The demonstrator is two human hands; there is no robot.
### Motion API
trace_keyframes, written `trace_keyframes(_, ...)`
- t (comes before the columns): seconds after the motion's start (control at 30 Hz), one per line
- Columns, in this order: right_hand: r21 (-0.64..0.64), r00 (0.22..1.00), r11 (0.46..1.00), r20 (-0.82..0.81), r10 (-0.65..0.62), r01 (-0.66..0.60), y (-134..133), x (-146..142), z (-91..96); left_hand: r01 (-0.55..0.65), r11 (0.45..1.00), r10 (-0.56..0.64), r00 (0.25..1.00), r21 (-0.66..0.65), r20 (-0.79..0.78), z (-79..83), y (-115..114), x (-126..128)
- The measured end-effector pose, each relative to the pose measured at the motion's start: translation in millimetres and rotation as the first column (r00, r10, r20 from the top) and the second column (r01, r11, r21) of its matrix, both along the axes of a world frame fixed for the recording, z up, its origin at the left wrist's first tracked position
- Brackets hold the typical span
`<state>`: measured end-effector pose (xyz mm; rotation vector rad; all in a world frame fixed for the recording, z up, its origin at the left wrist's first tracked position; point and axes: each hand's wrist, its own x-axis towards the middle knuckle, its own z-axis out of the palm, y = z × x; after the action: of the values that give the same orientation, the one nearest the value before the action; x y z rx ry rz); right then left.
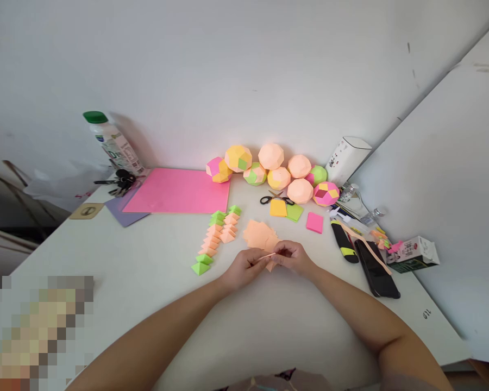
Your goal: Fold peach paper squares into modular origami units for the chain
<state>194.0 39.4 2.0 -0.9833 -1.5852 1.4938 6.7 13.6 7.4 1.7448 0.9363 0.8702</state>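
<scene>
And there it was, both hands at work together: the left hand [244, 270] had one end of a peach slip [266, 256] pinched between thumb and fingers, and the right hand [293, 256] gripped the other, the tips almost meeting! The slip was up between them, seen nearly edge-on, so its folds couldn't be read. A folding or creasing step, by the look of it, and a delicate one.

Just beyond and partly beneath the hands lay the loose sheets [258, 232], same peach, fanned flat. And to the left of the left hand, what a line-up: a long row [213, 233] of pointed pieces, green at both ends, peach in the middle, with a short row [230, 225] right beside it. Farther past the hands, the paper balls [271, 156] crowded against the wall; scissors [264, 200] sat in front of them, beyond the right hand's reach.

So what did the next move call for? Precision, surely: edges lined up, one hand steadying while the other pressed, and no slip of the fingertips on so small a piece.
</scene>
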Motion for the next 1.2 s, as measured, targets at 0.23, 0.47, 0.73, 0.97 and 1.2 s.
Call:
trace_keyframes(0.23, 0.020, 1.000, 1.000, 0.011, 0.011, -0.011, 1.0, 0.5, -0.1, 0.020, 1.000, -0.020, 1.000, 0.005, 0.008, 3.2, 0.0, 0.4)
trace_keyframes(0.47, -0.005, 1.000, 1.000, 0.010, -0.009, 0.009, 0.1, 1.1, 5.0, -0.036, 0.995, 0.039, 0.999, -0.095, 0.026, 9.8, -2.5, -0.2)
trace_keyframes(0.73, -0.059, 0.999, 0.997, 0.030, 0.041, -0.039, 0.8, 4.4, 10.0, -0.092, 0.894, 0.176, 0.972, -0.438, 0.154, 7.8, 2.9, -4.6)
trace_keyframes(0.97, -0.112, 0.992, 0.990, -0.094, 0.079, -0.089, 2.3, 5.8, 5.5, -0.017, 0.882, 0.183, 0.933, -0.472, 0.309, 0.2, 7.1, -5.7)
trace_keyframes(1.2, -0.097, 0.998, 0.994, -0.043, 0.047, -0.051, -0.8, 3.4, 5.5, -0.067, 0.867, 0.238, 0.926, -0.494, 0.293, 1.9, 5.9, -4.6)
